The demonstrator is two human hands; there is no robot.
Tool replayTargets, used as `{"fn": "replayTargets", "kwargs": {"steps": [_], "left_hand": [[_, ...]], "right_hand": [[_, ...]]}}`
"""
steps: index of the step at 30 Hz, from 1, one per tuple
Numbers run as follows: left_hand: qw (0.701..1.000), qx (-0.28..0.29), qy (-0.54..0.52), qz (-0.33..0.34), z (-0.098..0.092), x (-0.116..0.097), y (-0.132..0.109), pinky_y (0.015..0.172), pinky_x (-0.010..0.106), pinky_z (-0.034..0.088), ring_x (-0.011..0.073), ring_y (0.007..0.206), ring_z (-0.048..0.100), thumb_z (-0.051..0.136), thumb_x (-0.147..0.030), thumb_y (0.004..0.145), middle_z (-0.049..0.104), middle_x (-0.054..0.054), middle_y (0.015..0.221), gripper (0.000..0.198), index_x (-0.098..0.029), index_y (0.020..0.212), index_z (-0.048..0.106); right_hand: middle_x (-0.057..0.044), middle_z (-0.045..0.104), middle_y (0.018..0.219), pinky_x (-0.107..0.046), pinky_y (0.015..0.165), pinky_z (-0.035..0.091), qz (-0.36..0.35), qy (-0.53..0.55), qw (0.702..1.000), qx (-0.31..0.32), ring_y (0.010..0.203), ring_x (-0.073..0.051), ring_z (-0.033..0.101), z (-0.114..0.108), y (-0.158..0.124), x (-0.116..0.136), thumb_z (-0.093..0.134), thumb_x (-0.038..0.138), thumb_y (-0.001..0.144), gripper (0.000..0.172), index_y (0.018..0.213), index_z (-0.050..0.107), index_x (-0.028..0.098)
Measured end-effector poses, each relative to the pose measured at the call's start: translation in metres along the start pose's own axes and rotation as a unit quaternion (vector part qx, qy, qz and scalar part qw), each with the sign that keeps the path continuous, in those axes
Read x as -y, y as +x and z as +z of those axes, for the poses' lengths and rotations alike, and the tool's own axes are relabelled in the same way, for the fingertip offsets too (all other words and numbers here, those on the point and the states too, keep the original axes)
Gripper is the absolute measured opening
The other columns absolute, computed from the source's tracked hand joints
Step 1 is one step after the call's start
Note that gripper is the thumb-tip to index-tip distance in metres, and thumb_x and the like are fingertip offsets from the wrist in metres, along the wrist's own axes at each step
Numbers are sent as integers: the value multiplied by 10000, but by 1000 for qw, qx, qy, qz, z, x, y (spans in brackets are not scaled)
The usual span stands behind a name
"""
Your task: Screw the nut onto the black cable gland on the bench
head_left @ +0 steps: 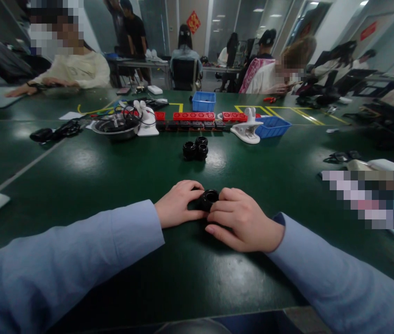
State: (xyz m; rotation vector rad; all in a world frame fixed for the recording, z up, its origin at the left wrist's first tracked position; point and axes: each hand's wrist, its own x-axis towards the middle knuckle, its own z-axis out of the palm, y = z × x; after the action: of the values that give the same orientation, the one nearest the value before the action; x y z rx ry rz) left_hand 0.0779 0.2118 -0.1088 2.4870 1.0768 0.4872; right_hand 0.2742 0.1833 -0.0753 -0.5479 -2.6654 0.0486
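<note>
A glossy black ring-shaped piece, with a round opening facing up, rests on or just above the green tabletop in front of me. My left hand grips its left side between thumb and fingers. From the right, my right hand closes its curled fingers against the same piece, partly hiding it. Farther forward, several similar black pieces are grouped together, one apparently on top. I cannot tell exactly what these pieces are.
Across the green table stand red power strips, a metal bowl of cables, a white clip stand and blue bins. Glasses and pouches lie at right. People sit beyond.
</note>
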Motion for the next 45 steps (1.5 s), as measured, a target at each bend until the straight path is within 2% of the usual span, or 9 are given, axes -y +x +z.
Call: {"fn": "replayTargets", "kwargs": {"steps": [4, 7, 9, 11, 21, 25, 30, 34, 45], "left_hand": [[1000, -9, 0, 0, 1, 2, 0, 987, 436, 362, 252, 1097, 459, 681, -368, 756, 522, 89, 1123, 330, -165, 1007, 612], [1000, -5, 8, -7, 1, 3, -1, 990, 448, 355, 259, 1102, 452, 686, -401, 748, 517, 90, 1130, 370, -170, 1028, 618], [1000, -2, 13, -12, 0, 3, -1, 989, 456, 353, 266, 1108, 447, 687, -420, 744, 514, 93, 1137, 394, -170, 1041, 618], [1000, -1, 13, -15, 0, 3, -1, 991, 457, 352, 267, 1111, 445, 682, -429, 747, 514, 97, 1140, 409, -165, 1052, 615], [1000, -12, 15, -16, 2, 3, -2, 993, 462, 355, 270, 1122, 439, 687, -442, 737, 507, 100, 1154, 435, -167, 1063, 602], [1000, -14, 10, -17, 2, 3, -2, 985, 468, 363, 276, 1123, 441, 687, -458, 730, 508, 100, 1159, 456, -171, 1070, 592], [1000, -17, 16, -15, 2, 3, -2, 992, 479, 352, 279, 1125, 440, 704, -485, 704, 506, 110, 1178, 536, -158, 1107, 571], [1000, -18, 16, -11, 3, 4, -2, 993, 476, 349, 275, 1121, 443, 700, -505, 700, 504, 108, 1184, 561, -164, 1123, 559], [1000, -16, 12, -11, 3, 4, -2, 988, 468, 355, 275, 1124, 440, 698, -507, 702, 498, 111, 1194, 591, -161, 1153, 534]], "right_hand": [[-56, 568, 621, -313, 628, 333, 81, -25, 996, 1, 624, -171, 425, 1, -3, -20, 301, 370, 971, 516, 628, 616, 148], [-75, 641, 851, -327, 729, 375, 203, -58, 977, 17, 753, -201, 503, 8, -6, -43, 317, 330, 975, 397, 929, 652, 122], [-115, 617, 1038, -347, 810, 385, 278, -76, 957, 40, 901, -238, 521, 12, -8, -54, 360, 329, 968, 375, 1137, 577, 74], [-132, 589, 1101, -357, 862, 387, 314, -75, 945, 52, 982, -254, 511, 16, -9, -59, 379, 337, 964, 397, 1203, 531, 59], [-109, 601, 1034, -387, 866, 428, 271, -8, 962, 22, 963, -242, 531, 19, -9, -49, 386, 336, 957, 347, 1121, 578, 98], [-103, 610, 1005, -392, 836, 439, 248, 22, 968, -38, 945, -241, 539, 16, -9, -46, 369, 351, 955, 335, 1078, 581, 122], [-88, 609, 985, -367, 794, 448, 175, 65, 977, -107, 908, -220, 538, 9, -7, -28, 384, 358, 952, 309, 1080, 556, 135], [-86, 609, 979, -359, 779, 447, 156, 78, 979, -102, 891, -214, 537, 8, -5, -20, 396, 329, 950, 281, 1076, 551, 131], [-88, 605, 1004, -382, 818, 447, 182, 93, 975, -87, 933, -223, 538, 13, -7, -27, 378, 342, 951, 296, 1076, 555, 141]]}}
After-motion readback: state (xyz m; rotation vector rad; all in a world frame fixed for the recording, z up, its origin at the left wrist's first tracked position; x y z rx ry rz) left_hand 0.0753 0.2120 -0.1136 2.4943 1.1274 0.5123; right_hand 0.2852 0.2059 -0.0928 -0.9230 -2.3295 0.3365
